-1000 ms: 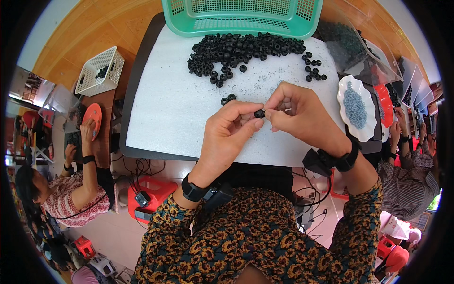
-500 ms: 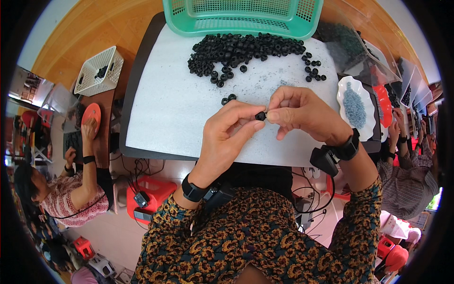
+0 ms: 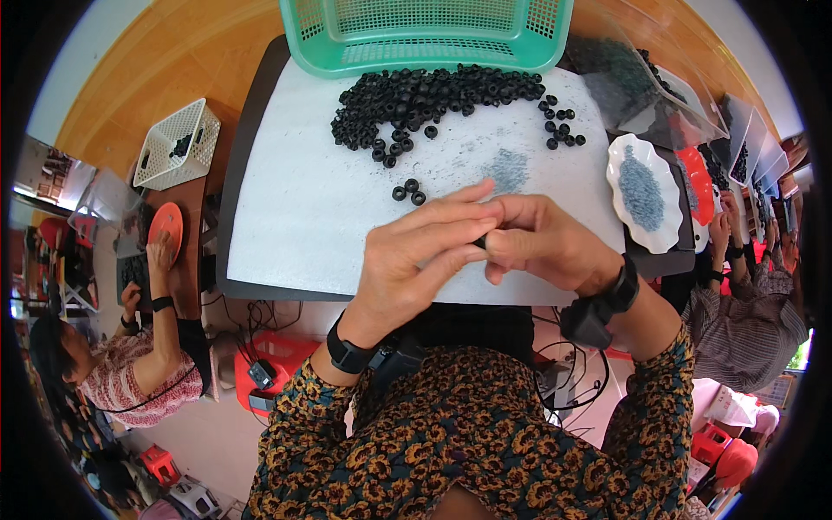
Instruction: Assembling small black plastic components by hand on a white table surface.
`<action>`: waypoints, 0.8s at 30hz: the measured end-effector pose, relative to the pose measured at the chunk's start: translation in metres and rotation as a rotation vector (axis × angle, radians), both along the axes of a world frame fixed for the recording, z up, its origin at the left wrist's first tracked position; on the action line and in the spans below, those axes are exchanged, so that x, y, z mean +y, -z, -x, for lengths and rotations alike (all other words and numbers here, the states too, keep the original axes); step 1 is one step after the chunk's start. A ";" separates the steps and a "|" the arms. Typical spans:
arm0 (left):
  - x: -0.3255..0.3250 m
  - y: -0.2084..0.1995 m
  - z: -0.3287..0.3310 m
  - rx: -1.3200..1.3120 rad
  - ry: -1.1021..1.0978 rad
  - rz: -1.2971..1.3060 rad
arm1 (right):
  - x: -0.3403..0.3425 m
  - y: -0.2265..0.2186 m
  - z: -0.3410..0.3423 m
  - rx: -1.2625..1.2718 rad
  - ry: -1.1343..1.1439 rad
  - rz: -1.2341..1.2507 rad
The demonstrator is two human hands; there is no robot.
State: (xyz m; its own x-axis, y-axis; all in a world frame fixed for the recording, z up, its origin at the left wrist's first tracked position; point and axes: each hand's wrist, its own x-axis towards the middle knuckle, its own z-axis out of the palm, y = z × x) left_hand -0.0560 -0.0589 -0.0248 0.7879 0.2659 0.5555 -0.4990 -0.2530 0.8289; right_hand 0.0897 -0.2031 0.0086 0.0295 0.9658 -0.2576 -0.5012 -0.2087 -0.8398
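My left hand (image 3: 403, 260) and my right hand (image 3: 546, 243) meet above the near part of a white sheet (image 3: 295, 217). Between their fingertips sits a small black round part (image 3: 480, 242), mostly hidden. The left thumb and fingers close on it from one side. My right thumb and index finger pinch at its other side; whether they hold anything smaller cannot be seen. Beyond the left hand lie 3 loose black parts (image 3: 409, 191) with holes. A big pile of similar black parts (image 3: 433, 94) covers the far side of the sheet.
A green plastic basket (image 3: 425, 59) stands behind the pile. To the right, a white scalloped dish (image 3: 669, 236) holds blue-grey granules (image 3: 641, 191), with more granules scattered on the sheet. Clear plastic bins (image 3: 693, 108) stand beyond it. A co-worker (image 3: 134, 364) sits at the left.
My hands have drawn together, and the left fingers now stretch over the black part, hiding most of it. The whole view has shifted slightly.
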 end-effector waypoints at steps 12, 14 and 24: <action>-0.001 -0.002 0.008 0.131 -0.194 -0.146 | -0.004 -0.032 -0.064 -0.210 0.377 -0.258; 0.003 -0.003 0.016 0.133 -0.213 -0.103 | -0.010 -0.064 -0.115 0.119 0.587 -0.489; 0.011 0.012 0.038 0.251 -0.385 0.389 | 0.039 -0.047 -0.050 -0.993 0.282 -0.084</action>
State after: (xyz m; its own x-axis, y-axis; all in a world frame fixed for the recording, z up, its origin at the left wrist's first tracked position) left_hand -0.0939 -0.0474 -0.0372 0.6891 0.7045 0.1699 -0.2090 -0.0312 0.9774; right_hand 0.1401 -0.1641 0.0561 0.4197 0.9047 0.0738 0.4035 -0.1131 -0.9080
